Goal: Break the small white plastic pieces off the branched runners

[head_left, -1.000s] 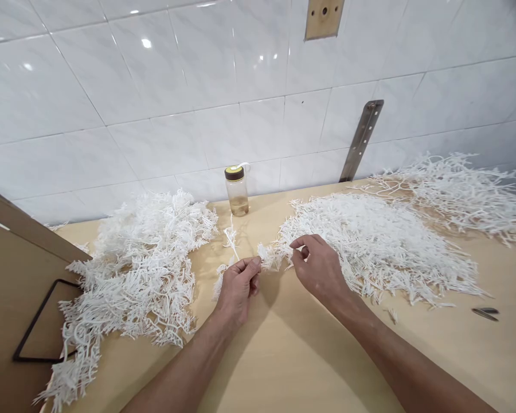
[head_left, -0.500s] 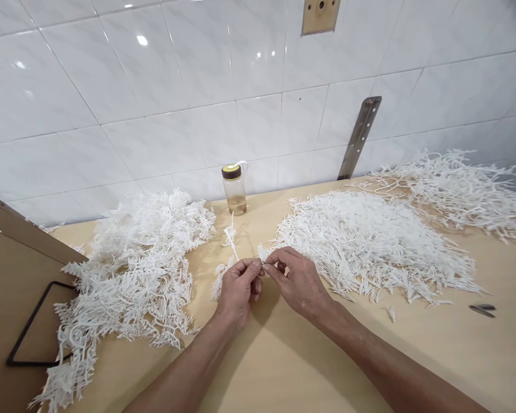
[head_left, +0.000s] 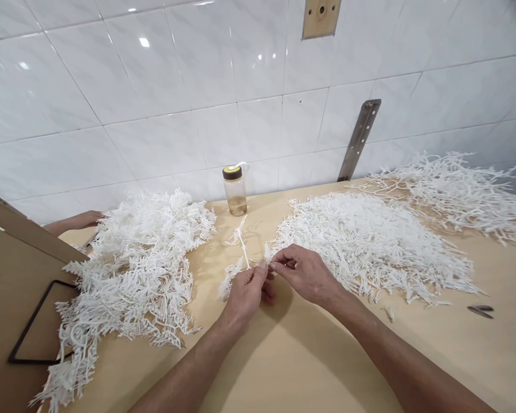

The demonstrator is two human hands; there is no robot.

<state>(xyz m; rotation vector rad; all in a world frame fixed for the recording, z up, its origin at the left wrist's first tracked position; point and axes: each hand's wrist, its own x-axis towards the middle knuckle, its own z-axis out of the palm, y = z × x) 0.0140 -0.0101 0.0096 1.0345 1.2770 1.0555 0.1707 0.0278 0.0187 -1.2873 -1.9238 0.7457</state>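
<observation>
My left hand (head_left: 246, 289) is closed around a thin white branched stem (head_left: 243, 246), whose top rises toward the bottle. A feathery white tuft (head_left: 230, 277) hangs out at the left of that hand. My right hand (head_left: 304, 272) is closed in a pinch, its fingertips meeting the left thumb at the base of a small white sprig (head_left: 267, 251). The fingers hide the exact joint between sprig and stem. Just beyond my right hand spreads a broad pile of white sprigs (head_left: 370, 241).
Another white heap (head_left: 141, 269) covers the left of the table (head_left: 292, 367), with another person's hand (head_left: 86, 219) behind it. A lidded bottle (head_left: 236, 195) stands by the tiled wall. Long white branches (head_left: 468, 189) lie at the far right, small snips (head_left: 480, 311) nearer. A brown panel (head_left: 21, 287) borders the left.
Both hands have shifted slightly, the left one to the right, and the stem has swung right. Another person's hand has appeared behind the left heap.
</observation>
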